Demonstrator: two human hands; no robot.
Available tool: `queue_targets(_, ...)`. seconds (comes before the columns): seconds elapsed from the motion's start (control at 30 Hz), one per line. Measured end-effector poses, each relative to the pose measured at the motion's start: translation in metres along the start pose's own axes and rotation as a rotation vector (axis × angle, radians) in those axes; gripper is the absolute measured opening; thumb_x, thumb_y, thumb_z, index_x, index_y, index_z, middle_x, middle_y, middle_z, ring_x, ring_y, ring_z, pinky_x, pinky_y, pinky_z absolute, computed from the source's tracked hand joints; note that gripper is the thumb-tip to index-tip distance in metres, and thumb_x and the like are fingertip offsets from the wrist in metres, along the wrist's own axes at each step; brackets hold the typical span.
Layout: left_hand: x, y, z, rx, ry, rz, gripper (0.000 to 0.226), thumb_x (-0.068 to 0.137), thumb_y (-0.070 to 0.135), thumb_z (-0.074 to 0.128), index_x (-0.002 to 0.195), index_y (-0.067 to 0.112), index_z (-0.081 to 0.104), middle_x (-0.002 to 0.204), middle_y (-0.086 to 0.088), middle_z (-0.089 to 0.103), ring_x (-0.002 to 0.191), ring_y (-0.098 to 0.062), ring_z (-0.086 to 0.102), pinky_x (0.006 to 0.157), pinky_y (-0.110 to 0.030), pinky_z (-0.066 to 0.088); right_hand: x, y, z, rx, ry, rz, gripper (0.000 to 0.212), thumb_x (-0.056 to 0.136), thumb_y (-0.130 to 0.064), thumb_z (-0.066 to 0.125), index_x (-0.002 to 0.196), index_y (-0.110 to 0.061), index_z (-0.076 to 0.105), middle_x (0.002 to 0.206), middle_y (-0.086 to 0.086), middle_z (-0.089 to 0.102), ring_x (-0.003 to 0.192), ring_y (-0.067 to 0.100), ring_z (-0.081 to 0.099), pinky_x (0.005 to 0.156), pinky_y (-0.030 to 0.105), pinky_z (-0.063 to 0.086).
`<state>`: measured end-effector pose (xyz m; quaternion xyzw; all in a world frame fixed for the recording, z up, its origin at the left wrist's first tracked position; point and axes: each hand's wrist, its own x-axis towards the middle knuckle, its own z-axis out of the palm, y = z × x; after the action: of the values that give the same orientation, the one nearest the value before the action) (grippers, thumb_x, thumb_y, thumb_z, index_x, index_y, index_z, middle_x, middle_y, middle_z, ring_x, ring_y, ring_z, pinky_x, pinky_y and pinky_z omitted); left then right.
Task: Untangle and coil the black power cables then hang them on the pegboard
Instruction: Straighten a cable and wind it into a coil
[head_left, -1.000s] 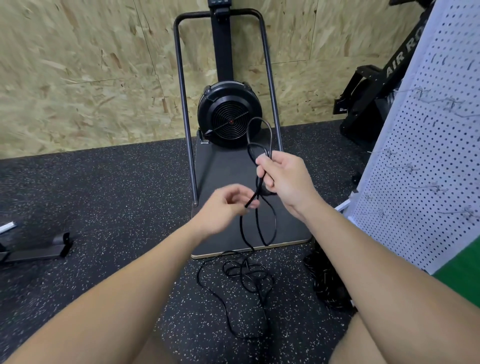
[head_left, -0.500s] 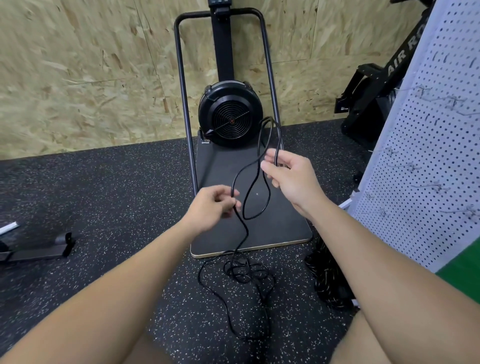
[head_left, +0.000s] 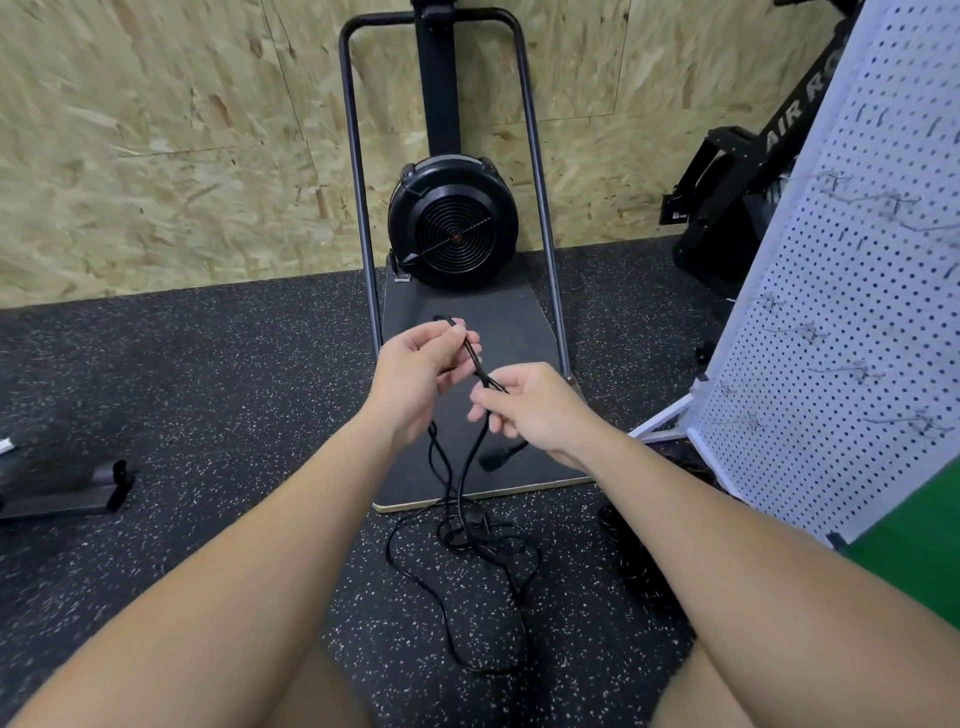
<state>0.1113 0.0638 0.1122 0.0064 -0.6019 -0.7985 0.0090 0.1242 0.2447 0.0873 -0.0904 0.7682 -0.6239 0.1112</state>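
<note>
Where the black power cable (head_left: 470, 358) passes between the hands its doubled strands blur together, and the pegboard (head_left: 852, 332) is cut off at the right edge. Both hands have dropped closer together since half a second ago, flattening the tall loop: left hand (head_left: 415, 371) and right hand (head_left: 530, 408) pinch the cable, the rest tangled on the floor (head_left: 208, 395).

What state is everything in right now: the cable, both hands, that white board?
black cable: held up between both hands, the rest tangled on the floor, not coiled
left hand: pinching the cable
right hand: pinching the cable lower down
plug: dangling below the right hand
pegboard: upright, no cable on its hooks
</note>
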Motion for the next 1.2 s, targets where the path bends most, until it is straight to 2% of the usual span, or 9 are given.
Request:
queue_targets(0.23,-0.005,-0.004,-0.009,0.172,-0.04,-0.033,0.026,0.108,0.033,0.071,0.107,0.007,0.077,0.091,-0.008,0.072,0.083,-0.02,0.066,0.08,-0.033,0.059,-0.003,-0.017,-0.011,0.013,0.12,-0.11,0.024,0.107,-0.016,0.065,0.088,-0.003,0.076,0.073,0.0,0.073,0.058,0.013,0.058,0.057,0.025,0.048)
queue_targets(0.4,-0.016,-0.028,-0.02,0.524,-0.322,-0.071,0.03,0.105,0.044,0.073,0.115,0.017,0.079,0.112,-0.009,0.081,0.097,-0.017,0.07,0.091,-0.036,0.059,0.003,-0.02,-0.014,0.165,0.182,-0.154,0.021,0.105,-0.015,0.067,0.092,0.0,0.076,0.078,0.008,0.071,0.065,0.02,0.055,0.056,0.03,0.046)
queue_targets(0.5,-0.015,-0.048,-0.038,0.707,-0.418,-0.167,0.01,0.1,0.021,0.081,0.106,0.014,0.078,0.098,-0.003,0.078,0.089,-0.014,0.068,0.087,-0.039,0.058,0.008,-0.02,-0.019,0.266,0.253,-0.156,0.019,0.106,-0.012,0.067,0.095,0.001,0.074,0.079,0.009,0.069,0.066,0.017,0.054,0.055,0.03,0.043)
queue_targets(0.57,-0.014,-0.052,-0.048,0.777,-0.451,-0.24,0.003,0.101,0.006,0.076,0.098,0.007,0.075,0.094,-0.013,0.08,0.08,-0.016,0.069,0.079,-0.036,0.056,0.011,-0.017,-0.026,0.331,0.29,-0.139,0.017,0.106,-0.012,0.066,0.099,0.0,0.075,0.082,0.009,0.07,0.067,0.017,0.054,0.056,0.029,0.043)
queue_targets(0.67,-0.016,-0.046,-0.056,0.772,-0.417,-0.343,0.018,0.113,0.016,0.062,0.101,0.005,0.069,0.095,-0.03,0.078,0.073,-0.027,0.069,0.065,-0.032,0.054,0.012,-0.012,-0.033,0.336,0.311,-0.088,0.018,0.107,-0.014,0.066,0.102,-0.003,0.079,0.094,0.012,0.08,0.072,0.017,0.06,0.061,0.027,0.048)
queue_targets(0.77,-0.017,-0.036,-0.055,0.73,-0.287,-0.361,0.034,0.12,0.028,0.046,0.103,0.005,0.065,0.078,-0.02,0.074,0.07,-0.029,0.073,0.061,-0.033,0.06,0.012,0.001,-0.037,0.194,0.282,-0.07,0.023,0.11,-0.026,0.067,0.103,-0.011,0.083,0.1,0.011,0.083,0.078,0.018,0.065,0.071,0.032,0.054)
queue_targets(0.9,-0.009,-0.032,-0.052,0.591,-0.112,-0.271,0.036,0.119,0.033,0.045,0.098,0.01,0.063,0.064,-0.003,0.053,0.052,-0.017,0.051,0.058,-0.036,0.061,0.011,0.02,-0.044,-0.138,0.198,0.021,0.033,0.109,-0.048,0.062,0.099,-0.025,0.084,0.073,0.001,0.072,0.069,0.016,0.06,0.072,0.036,0.05)
queue_targets(1.07,-0.004,-0.02,-0.037,0.465,-0.02,-0.201,0.022,0.109,0.024,0.05,0.098,0.014,0.066,0.065,0.007,0.031,0.056,-0.014,0.02,0.047,-0.026,0.019,0.012,0.037,-0.05,-0.404,0.158,0.156,0.043,0.112,-0.044,0.056,0.088,-0.018,0.081,0.068,0.005,0.067,0.061,0.018,0.048,0.071,0.036,0.041)
queue_targets(1.2,-0.008,-0.019,-0.027,0.379,-0.069,-0.175,0.033,0.101,0.013,0.04,0.11,0.007,0.071,0.069,0.003,0.027,0.058,-0.016,0.015,0.048,-0.027,0.016,0.012,0.046,-0.053,-0.655,0.076,0.187,0.04,0.107,-0.036,0.064,0.083,-0.007,0.073,0.069,0.006,0.068,0.069,0.035,0.057,0.074,0.039,0.051)
